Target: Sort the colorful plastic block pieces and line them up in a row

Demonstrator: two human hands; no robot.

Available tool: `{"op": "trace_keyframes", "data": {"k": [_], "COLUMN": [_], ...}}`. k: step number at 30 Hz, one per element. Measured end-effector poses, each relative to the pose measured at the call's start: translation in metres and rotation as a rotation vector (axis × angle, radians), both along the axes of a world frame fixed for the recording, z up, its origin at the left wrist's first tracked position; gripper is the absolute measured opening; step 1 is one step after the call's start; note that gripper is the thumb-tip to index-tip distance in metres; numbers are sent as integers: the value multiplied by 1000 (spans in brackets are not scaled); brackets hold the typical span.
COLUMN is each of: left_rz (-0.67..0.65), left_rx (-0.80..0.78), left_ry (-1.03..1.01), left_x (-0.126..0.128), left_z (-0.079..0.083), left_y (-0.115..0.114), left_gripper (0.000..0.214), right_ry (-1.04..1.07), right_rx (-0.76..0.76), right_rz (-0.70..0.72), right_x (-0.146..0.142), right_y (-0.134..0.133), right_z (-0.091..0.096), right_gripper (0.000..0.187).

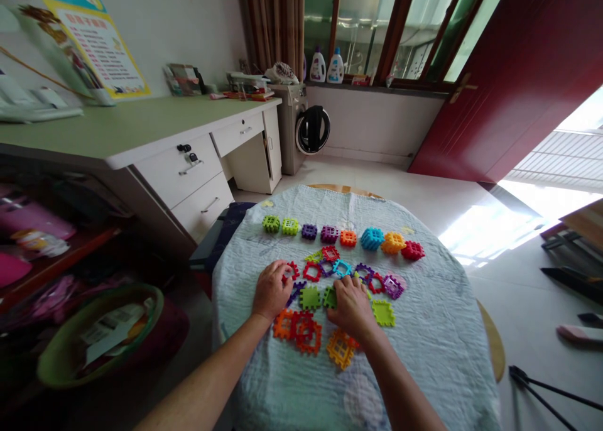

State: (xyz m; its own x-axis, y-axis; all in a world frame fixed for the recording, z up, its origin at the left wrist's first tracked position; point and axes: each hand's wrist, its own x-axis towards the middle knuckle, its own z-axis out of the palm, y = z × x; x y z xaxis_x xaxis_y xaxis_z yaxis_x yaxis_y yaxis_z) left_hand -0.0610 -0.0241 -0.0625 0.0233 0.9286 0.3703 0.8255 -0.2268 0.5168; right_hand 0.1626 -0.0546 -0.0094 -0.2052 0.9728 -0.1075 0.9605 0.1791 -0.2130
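My left hand is closed at the left end of the loose pieces, its fingertips on a red interlocking tile. A purple tile lies beside its thumb. My right hand reaches down with bent fingers over green tiles; one green tile shows partly beside it, and its fingertips hide what they grip. Between the hands lies a solid green tile. Red, blue and purple open-frame tiles, such as a light-blue tile, lie just beyond. Closer to me are red-orange tiles and a yellow-orange tile.
A row of tile stacks, including a blue stack, runs across the far part of the cloth-covered round table. A desk and a basket stand left. Black tripod-like legs are on the right.
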Motion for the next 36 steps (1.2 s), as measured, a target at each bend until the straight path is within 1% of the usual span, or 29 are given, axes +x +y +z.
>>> {"op": "trace_keyframes", "data": {"k": [4,8,11,14,18,21,24,28,32,34,36], "left_rz": [-4,1,6,11,4,5,65,181,177,165,153], "left_rx": [-10,-30,-43,-40,-22,-1,55,170,192,175,147], "left_ry": [-15,-27,-34,-32,-34,-61,-142,-256,-248,-241,-245], "left_x": [0,1,1,2,3,3,2,1,0,0,-2], "left_z": [2,4,5,6,5,1,-4,-10,-12,-14,-15], "left_y": [0,-1,-1,-2,-3,-2,0,2,2,2,3], "left_gripper": [17,18,18,18,20,22,33,47,54,55,54], "right_ry": [27,96,128,112,105,120,110,35,3,21,83], "right_rx": [27,90,143,128,93,96,97,57,16,-3,16], "right_rz": [30,56,102,153,219,238,258,303,310,307,291], "right_x": [0,-3,-11,-29,-63,-85,-94,-97,-105,-105,-94], "right_y": [4,18,38,66,104,122,126,121,117,114,110], "right_z": [4,20,33,39,42,43,40,26,14,12,13], "right_gripper": [30,35,35,37,45,47,47,45,44,49,58]}}
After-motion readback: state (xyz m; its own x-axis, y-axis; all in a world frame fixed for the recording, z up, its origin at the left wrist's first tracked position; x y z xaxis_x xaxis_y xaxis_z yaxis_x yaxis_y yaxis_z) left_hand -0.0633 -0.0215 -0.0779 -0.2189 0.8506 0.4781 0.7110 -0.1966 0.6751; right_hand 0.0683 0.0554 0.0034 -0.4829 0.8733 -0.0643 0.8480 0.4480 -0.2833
